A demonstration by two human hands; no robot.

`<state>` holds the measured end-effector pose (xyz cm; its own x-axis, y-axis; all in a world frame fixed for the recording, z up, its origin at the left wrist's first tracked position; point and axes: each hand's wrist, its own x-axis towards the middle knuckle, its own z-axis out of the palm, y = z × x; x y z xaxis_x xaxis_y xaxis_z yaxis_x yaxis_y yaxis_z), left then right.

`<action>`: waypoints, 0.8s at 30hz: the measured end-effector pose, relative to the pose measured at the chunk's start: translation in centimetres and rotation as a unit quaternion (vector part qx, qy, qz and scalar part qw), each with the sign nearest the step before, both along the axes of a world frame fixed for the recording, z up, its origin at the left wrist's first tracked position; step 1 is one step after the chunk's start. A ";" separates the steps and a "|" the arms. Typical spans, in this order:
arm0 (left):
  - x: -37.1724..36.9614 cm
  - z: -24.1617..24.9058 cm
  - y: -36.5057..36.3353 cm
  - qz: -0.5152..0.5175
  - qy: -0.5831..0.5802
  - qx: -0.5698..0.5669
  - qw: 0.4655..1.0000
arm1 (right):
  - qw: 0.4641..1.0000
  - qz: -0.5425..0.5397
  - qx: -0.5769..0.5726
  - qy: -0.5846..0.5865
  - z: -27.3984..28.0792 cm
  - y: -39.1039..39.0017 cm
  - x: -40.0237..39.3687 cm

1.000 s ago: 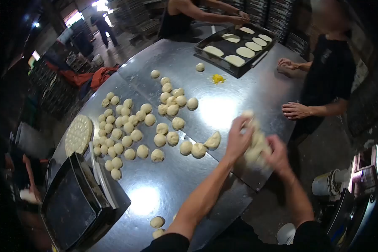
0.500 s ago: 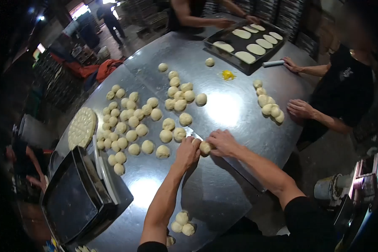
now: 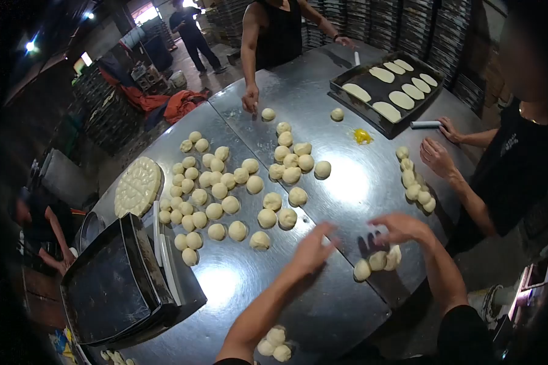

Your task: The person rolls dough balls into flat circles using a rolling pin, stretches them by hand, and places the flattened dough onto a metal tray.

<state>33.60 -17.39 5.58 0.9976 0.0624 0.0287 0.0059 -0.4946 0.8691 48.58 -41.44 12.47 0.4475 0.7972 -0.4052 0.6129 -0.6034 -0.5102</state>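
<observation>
Near three dough balls [image 3: 377,261] on the worktop [image 3: 332,304], the right hand [image 3: 400,229] hovers loosely open, the left hand [image 3: 312,249] to their left, fingers parted, both empty.

Nine flat dough pieces [image 3: 401,100] on one tray [image 3: 380,92]

Three dough balls [image 3: 377,261] are counted near the right hand [image 3: 403,229]; dozens more, elsewhere, are too crowded to be tallied exactly. Two rolling pins [image 3: 426,124], one dough disc [image 3: 137,187], one yellow smear [image 3: 362,136] and four other people [image 3: 280,36] are seen.
</observation>
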 end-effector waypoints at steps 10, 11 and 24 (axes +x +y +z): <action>17.6 -7.1 16.5 0.325 0.018 -0.076 0.942 | 0.958 -0.242 0.111 -0.104 -6.8 24.2 13.2; 18.4 -7.1 16.7 0.318 0.019 -0.076 0.945 | 0.971 -0.202 0.078 -0.106 -7.1 25.7 13.2; 5.2 3.8 -2.2 -0.032 0.110 -0.300 0.947 | 0.953 -0.214 0.212 -0.023 -2.8 1.2 6.5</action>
